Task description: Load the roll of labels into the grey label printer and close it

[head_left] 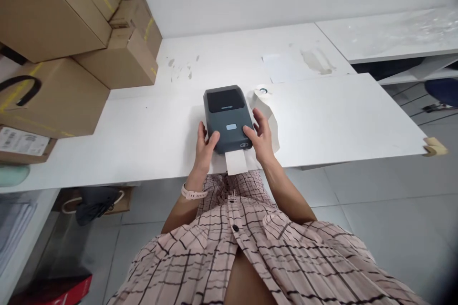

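Observation:
A small dark grey label printer (227,114) sits near the front edge of a white table (339,119). A white label (236,162) sticks out of its front slot, over the table edge. My left hand (204,145) grips the printer's left front corner, thumb lying on its top. My right hand (260,136) holds the right side, with the thumb pressed on the top near a small button. A roll of white label paper (265,100) lies just right of the printer, behind my right hand, its strip trailing toward the table edge.
Several cardboard boxes (67,43) are stacked on the table's left end. A sheet of paper (282,66) lies at the back. A second white surface (393,33) stands at the right. A bag (95,202) lies under the table on the tiled floor.

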`<state>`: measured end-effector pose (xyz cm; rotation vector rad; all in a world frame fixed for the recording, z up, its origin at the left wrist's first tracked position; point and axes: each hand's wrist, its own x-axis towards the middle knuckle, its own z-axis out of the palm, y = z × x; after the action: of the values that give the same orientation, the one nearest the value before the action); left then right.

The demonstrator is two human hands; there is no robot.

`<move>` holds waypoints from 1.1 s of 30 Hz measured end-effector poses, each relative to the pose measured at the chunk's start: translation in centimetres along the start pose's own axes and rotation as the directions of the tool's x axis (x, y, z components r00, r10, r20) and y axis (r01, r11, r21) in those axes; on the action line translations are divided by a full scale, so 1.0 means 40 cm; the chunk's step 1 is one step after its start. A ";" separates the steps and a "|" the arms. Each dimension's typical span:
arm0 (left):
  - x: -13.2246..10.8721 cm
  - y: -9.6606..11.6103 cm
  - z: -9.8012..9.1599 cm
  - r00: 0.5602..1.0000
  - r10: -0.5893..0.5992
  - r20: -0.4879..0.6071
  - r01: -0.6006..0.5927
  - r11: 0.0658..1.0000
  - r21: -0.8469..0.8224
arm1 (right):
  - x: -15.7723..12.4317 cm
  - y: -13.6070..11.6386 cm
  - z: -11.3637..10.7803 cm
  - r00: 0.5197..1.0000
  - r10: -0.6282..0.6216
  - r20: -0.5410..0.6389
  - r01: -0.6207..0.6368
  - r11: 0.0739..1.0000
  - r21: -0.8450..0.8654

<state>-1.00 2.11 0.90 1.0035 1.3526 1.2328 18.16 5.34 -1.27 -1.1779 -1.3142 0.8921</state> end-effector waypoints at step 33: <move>-0.171 -0.073 0.014 0.950 -0.232 0.210 0.230 0.973 0.038 | -0.032 -0.079 -0.008 0.922 -0.369 0.119 0.387 0.845 -0.369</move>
<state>0.72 -4.89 -1.01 0.9281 1.2704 0.9155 17.92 3.38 1.51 -1.1363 -1.7402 0.3775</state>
